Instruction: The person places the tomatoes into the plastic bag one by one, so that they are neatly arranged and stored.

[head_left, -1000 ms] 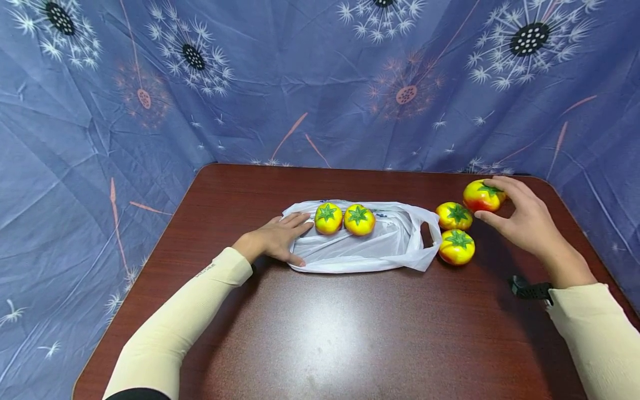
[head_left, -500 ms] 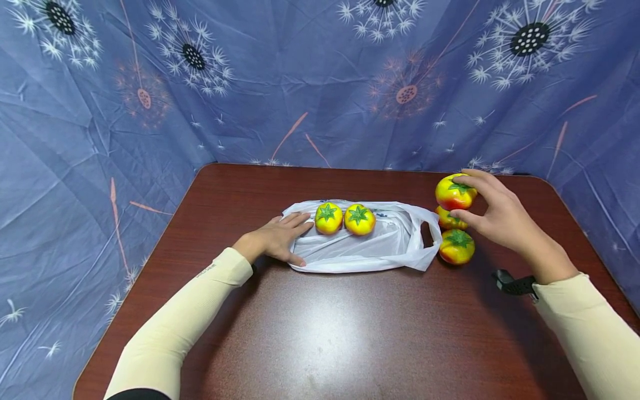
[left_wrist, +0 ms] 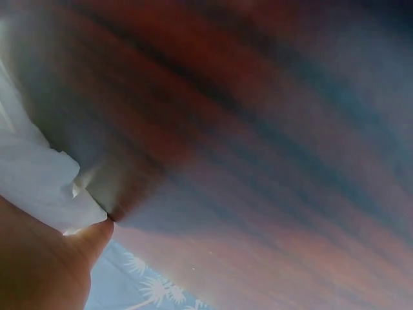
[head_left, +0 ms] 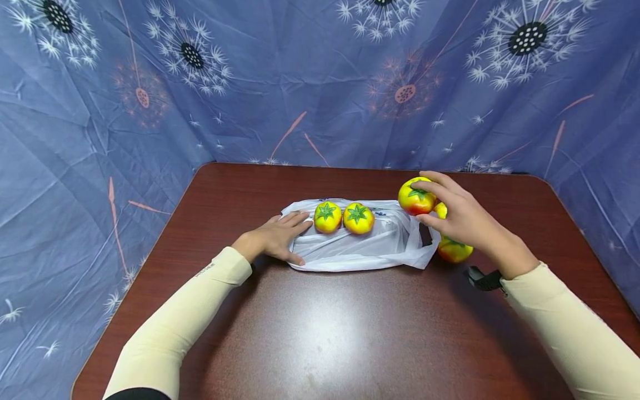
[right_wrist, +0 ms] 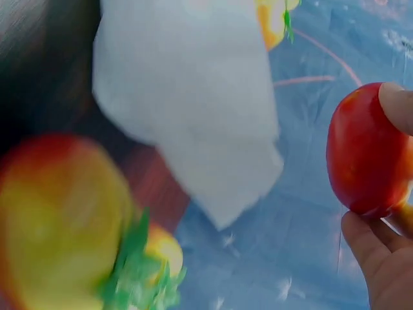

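A white plastic bag [head_left: 350,251] lies flat, its handle loop toward the right. Two yellow tomatoes with green star-shaped tops, one [head_left: 327,217] left of the other [head_left: 358,218], sit side by side on it. My left hand [head_left: 275,238] rests with spread fingers on the bag's left end; the left wrist view shows the thumb [left_wrist: 90,242] against the bag edge. Above the bag's right end, my right hand [head_left: 467,214] grips a third yellow-and-red tomato [head_left: 414,201] between thumb and fingers. In the right wrist view, this tomato's red underside [right_wrist: 358,155] faces the camera.
Right of the bag, one tomato [head_left: 454,251] lies on the brown table [head_left: 280,322], with another [head_left: 440,210] behind it, mostly covered by my right hand. A blue dandelion-print cloth [head_left: 300,83] hangs behind the table's far edge.
My right hand has carried the gripped tomato leftward, from the table's right side past the other tomatoes to above the bag's right end. My left hand stays in place on the bag.
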Demonstrator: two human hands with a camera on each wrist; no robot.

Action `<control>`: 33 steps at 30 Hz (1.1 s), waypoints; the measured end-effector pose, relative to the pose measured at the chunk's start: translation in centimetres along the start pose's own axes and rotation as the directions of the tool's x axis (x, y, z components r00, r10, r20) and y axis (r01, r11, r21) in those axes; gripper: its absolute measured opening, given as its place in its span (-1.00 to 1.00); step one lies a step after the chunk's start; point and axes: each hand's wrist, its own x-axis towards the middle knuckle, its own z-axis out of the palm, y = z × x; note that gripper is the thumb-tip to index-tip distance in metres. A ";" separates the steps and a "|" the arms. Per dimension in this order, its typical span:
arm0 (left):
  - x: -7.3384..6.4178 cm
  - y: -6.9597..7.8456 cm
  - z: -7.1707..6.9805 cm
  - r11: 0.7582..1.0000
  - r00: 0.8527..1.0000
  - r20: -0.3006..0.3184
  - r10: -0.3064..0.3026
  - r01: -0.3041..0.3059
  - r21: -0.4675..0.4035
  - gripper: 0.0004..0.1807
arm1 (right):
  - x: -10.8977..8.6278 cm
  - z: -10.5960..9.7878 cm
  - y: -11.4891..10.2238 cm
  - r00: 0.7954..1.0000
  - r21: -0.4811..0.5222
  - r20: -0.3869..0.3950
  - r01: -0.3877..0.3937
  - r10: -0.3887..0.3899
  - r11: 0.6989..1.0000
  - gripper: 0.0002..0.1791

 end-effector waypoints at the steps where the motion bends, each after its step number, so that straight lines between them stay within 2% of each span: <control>1: 0.0 0.0 0.0 1.000 1.000 -0.002 0.001 -0.001 0.001 0.17 | 0.2 0.3 -0.2 1.000 0.005 0.008 0.007 -0.007 1.000 -0.26; 7: 0.0 0.0 0.1 1.000 1.000 -0.001 0.007 -0.007 -0.002 0.17 | 1.0 2.0 -1.0 0.997 0.046 0.074 0.012 -0.015 0.999 -0.28; 18: -0.2 -0.1 0.0 1.000 1.000 -0.013 0.005 -0.005 -0.007 0.16 | 1.2 4.6 -0.7 0.985 0.125 0.162 -0.076 0.055 0.989 -0.32; 28: -0.2 0.0 -0.2 1.000 1.000 -0.011 0.002 -0.002 -0.018 0.16 | 1.5 5.1 -0.2 0.970 0.102 0.234 -0.092 0.066 0.991 -0.25; 33: -0.2 0.0 -0.2 1.000 1.000 -0.007 0.001 -0.001 -0.022 0.16 | 1.5 5.3 -0.2 0.965 0.044 0.255 -0.078 0.064 0.996 -0.27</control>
